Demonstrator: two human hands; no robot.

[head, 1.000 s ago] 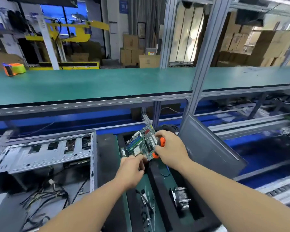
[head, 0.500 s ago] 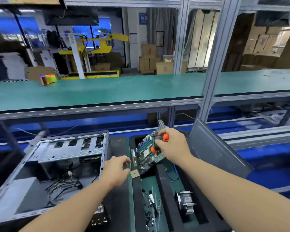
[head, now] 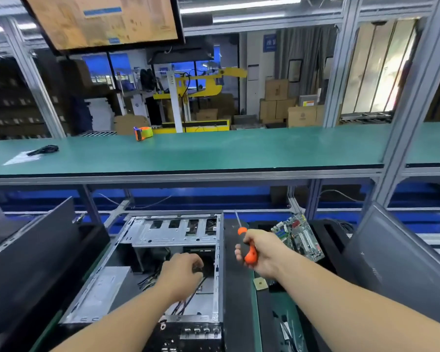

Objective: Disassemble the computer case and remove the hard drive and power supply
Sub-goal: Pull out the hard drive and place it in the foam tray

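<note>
We reach our left hand [head: 182, 271] down into the open computer case [head: 142, 270], which lies on its side on the tabletop [head: 258, 326] with its side panel off. The fingers are curled among the loose black cables [head: 186, 301] near the case's right wall; whether they grip a cable we cannot tell, as the fingertips are hidden in shadow. Just beyond the hand sits the metal drive cage [head: 178, 231], its slots facing up. No hard drive or power supply can be made out clearly inside.

Our right hand [head: 261, 257] hovers just right of the case, above its black outer wall, fingers wrapped round the orange-and-black handle of a screwdriver [head: 247, 246] whose thin shaft points up and away from us. The two hands are apart, with the case wall between them.

To the right of that hand, a green motherboard [head: 299, 236] leans tilted in a black foam tray [head: 269, 313]. A small square chip [head: 260, 283] lies by the tray's near left edge, below the right wrist. A grey side panel [head: 396, 268] stands propped at far right, and another dark panel [head: 33, 255] leans at left.

On the green upper shelf [head: 239, 148] rest an orange tape dispenser [head: 143, 133] and, well to its left, a coiled black cord [head: 43, 149].
</note>
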